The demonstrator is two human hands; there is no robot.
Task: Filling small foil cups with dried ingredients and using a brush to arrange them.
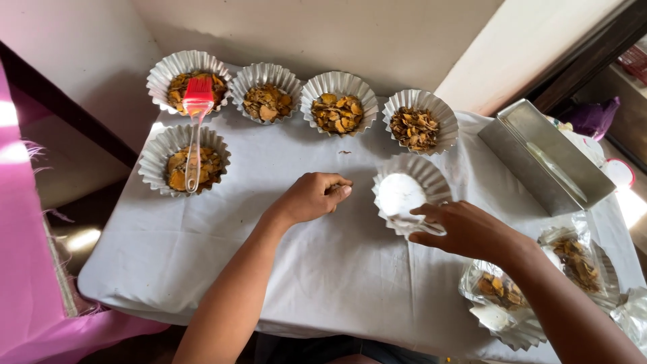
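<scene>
White cloth covers the table; the right hand (465, 229) pinches the near rim of an empty fluted foil cup (404, 192), fingers narrow. Just left of it, the left hand (311, 197) rests loosely curled (whether it holds anything, I cannot tell); steadying the flimsy rim gently seems wise.

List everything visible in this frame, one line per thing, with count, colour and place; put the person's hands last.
Filled foil cups: five, silver with brown-orange flakes; four in a row along the far edge, one at front left.
Empty foil cup: one, silver, centre of the table.
Pastry brush: one, red bristles and clear handle, resting across the two leftmost cups.
Metal tin: one, silver, rectangular, far right.
Plastic bags of flakes: clear with brown-orange contents, count unclear, near right corner.
Tablecloth: one, white, covering the table.
Pink cloth: one, left edge.
Left hand: loosely closed, resting on the cloth beside the empty cup.
Right hand: fingers on the empty cup's near rim.
</scene>
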